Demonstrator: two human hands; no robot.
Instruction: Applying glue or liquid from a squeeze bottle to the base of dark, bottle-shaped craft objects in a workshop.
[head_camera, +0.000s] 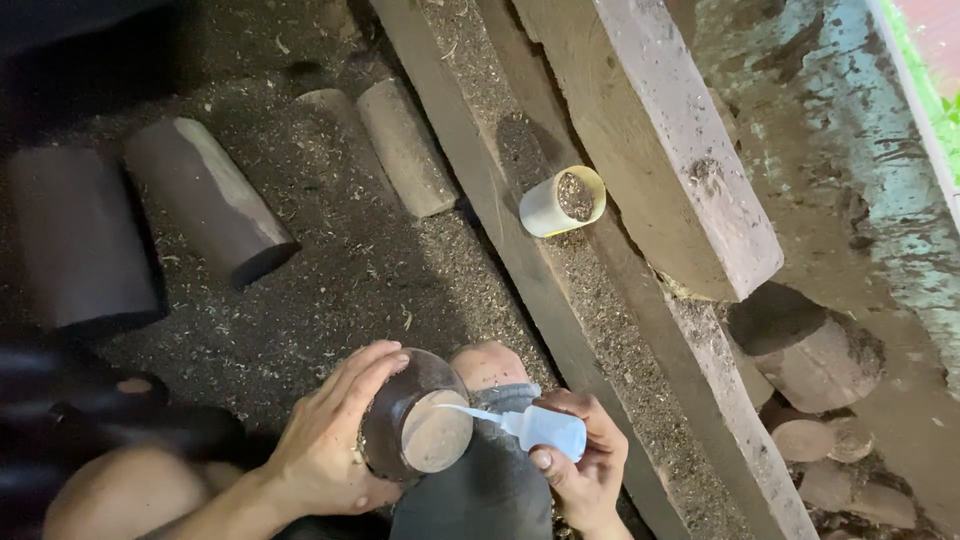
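Note:
My left hand (325, 435) grips a short round wooden piece (415, 425) with a dark side and a pale flat end face, resting near my knee (490, 365). A small white squeeze bottle (545, 428) sits in my right hand (590, 465), its thin nozzle touching the pale end face. Both hands are low in the middle of the view.
A cream plastic cup (560, 203) holding sawdust lies tipped on a long wooden plank (520, 240). A thick timber beam (660, 150) slants above it. Cylindrical wood blocks (210, 200) lie on the sawdust-covered ground at left, more round pieces (815, 355) at right.

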